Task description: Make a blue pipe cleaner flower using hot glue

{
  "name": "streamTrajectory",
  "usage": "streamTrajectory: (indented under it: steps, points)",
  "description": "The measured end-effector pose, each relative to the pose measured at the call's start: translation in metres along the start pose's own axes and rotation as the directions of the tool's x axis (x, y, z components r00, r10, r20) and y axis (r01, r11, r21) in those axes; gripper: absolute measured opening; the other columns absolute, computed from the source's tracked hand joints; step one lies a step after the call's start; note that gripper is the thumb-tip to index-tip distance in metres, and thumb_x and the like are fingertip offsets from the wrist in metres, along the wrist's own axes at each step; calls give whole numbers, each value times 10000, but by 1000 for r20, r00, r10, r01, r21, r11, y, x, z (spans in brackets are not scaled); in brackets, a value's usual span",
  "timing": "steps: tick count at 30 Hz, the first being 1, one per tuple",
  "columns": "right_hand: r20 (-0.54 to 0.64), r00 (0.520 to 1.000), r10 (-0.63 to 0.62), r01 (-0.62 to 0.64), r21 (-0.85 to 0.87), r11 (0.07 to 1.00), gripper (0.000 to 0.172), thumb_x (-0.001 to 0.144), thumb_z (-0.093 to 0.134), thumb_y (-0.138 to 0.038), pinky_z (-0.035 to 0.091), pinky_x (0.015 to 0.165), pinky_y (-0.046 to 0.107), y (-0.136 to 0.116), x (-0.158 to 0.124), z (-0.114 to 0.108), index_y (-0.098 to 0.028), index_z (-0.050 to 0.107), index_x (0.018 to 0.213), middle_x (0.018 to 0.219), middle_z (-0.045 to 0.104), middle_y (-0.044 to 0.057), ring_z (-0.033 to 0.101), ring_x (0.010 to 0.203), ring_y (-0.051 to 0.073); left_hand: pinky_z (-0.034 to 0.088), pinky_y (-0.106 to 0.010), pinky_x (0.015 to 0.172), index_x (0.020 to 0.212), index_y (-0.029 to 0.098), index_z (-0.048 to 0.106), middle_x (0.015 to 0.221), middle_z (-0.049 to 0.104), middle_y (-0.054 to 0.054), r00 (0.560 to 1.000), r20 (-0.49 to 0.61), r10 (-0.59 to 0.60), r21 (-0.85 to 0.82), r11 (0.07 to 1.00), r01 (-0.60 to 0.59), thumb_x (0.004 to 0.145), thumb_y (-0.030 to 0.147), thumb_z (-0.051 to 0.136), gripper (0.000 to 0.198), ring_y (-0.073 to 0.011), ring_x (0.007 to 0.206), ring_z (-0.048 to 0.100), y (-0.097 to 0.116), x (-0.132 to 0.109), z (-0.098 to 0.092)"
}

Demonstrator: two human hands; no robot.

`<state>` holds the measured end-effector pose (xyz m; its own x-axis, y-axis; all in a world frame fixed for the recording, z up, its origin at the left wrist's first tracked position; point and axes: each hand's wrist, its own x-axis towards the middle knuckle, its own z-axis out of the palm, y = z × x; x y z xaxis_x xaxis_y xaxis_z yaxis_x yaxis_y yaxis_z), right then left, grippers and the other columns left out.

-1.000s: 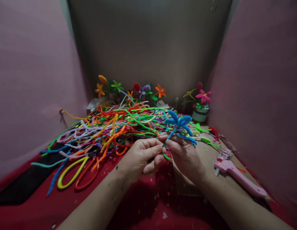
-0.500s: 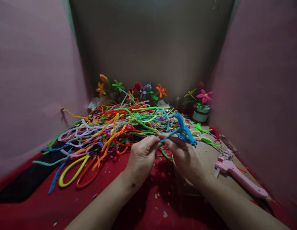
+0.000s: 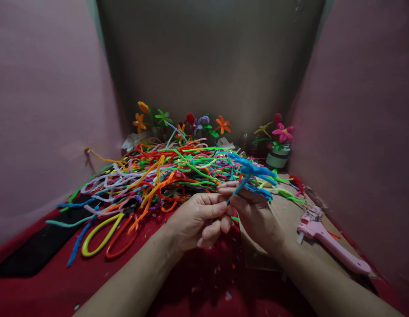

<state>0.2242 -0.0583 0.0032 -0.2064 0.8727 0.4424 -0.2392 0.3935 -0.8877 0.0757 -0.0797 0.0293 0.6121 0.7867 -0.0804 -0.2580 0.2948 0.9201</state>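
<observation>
A blue pipe-cleaner flower (image 3: 250,168) with spread petals tilts up and to the right above my fingers. Its thin stem runs down to where both hands meet in the middle. My right hand (image 3: 257,215) pinches the stem between thumb and fingers. My left hand (image 3: 199,220) touches the stem's lower end with thumb and forefinger, the other fingers curled beneath. More blue pipe cleaner (image 3: 262,192) shows just past the right fingers; whether it belongs to the flower I cannot tell. A green piece (image 3: 235,219) pokes out below the hands.
A tangled heap of coloured pipe cleaners (image 3: 151,167) spreads behind and left. Yellow-handled and red-handled scissors (image 3: 92,253) lie at its front. A pink glue gun (image 3: 326,237) rests on cardboard (image 3: 257,255) at right. Finished flowers (image 3: 222,124) and a small pot (image 3: 277,157) stand at the back.
The blue flower has turned, so its petals now spread out more widely. My left hand has rolled, showing its curled fingers at the stem's lower end.
</observation>
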Motion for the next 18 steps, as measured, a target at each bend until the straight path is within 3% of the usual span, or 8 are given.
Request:
streamTrajectory:
  steps: [3, 6, 7, 9, 12, 15, 18]
  points:
    - [-35, 999, -12, 13, 26, 1000, 143, 769, 610, -273, 429, 815, 341, 0, 0, 2, -295, 721, 855, 913, 662, 7, 575, 876, 195, 376, -180, 361, 721, 127, 575, 573, 572, 5, 978, -138, 157, 289, 951, -112, 812, 290, 496, 203, -63, 363, 468, -1, 2, 4]
    - [-83, 996, -18, 16, -23, 1000, 155, 784, 593, -277, 424, 821, 345, 0, 1, 3, -298, 712, 880, 892, 675, -4, 584, 837, 188, 425, -195, 508, 772, 161, 613, 632, 582, 13, 856, -248, 454, 677, 713, -182, 764, 214, 556, 78, -99, 550, 545, -7, 4, 7]
    - [-95, 995, -20, 15, -56, 998, 156, 788, 588, -278, 415, 841, 346, 0, 1, 3, -297, 712, 881, 897, 679, -6, 585, 855, 189, 418, -195, 516, 754, 171, 617, 613, 571, 19, 818, -253, 516, 743, 646, -178, 760, 203, 557, 69, -99, 552, 534, -10, 5, 7]
    - [-108, 994, -5, -4, -86, 996, 157, 795, 581, -282, 404, 866, 347, 0, 1, 4, -294, 712, 882, 895, 685, -7, 584, 893, 193, 398, -196, 486, 696, 177, 608, 539, 528, 31, 781, -270, 563, 780, 604, -166, 778, 217, 534, 118, -92, 493, 500, -14, 7, 6]
    - [-69, 996, 59, -60, -11, 998, 180, 795, 580, -297, 422, 833, 345, 0, 1, 3, -301, 702, 927, 909, 685, -5, 587, 892, 194, 399, -200, 438, 674, 170, 586, 485, 496, 40, 797, -328, 507, 681, 712, -172, 784, 243, 524, 146, -87, 418, 487, -13, 8, 5]
    - [-11, 995, 95, -93, 100, 991, 209, 779, 595, -288, 433, 793, 340, -1, 0, 2, -311, 690, 963, 931, 675, -6, 583, 871, 189, 406, -196, 381, 687, 156, 564, 460, 513, 40, 874, -333, 354, 488, 858, -161, 770, 240, 538, 121, -91, 367, 498, -6, 6, 6]
    - [-1, 995, 104, -102, 178, 979, 195, 755, 613, -254, 426, 811, 342, -4, 0, 1, -306, 702, 921, 919, 666, -10, 571, 877, 184, 407, -180, 333, 666, 144, 543, 470, 553, 26, 946, -238, 221, 314, 939, -140, 774, 244, 549, 147, -89, 343, 506, -1, 3, 7]
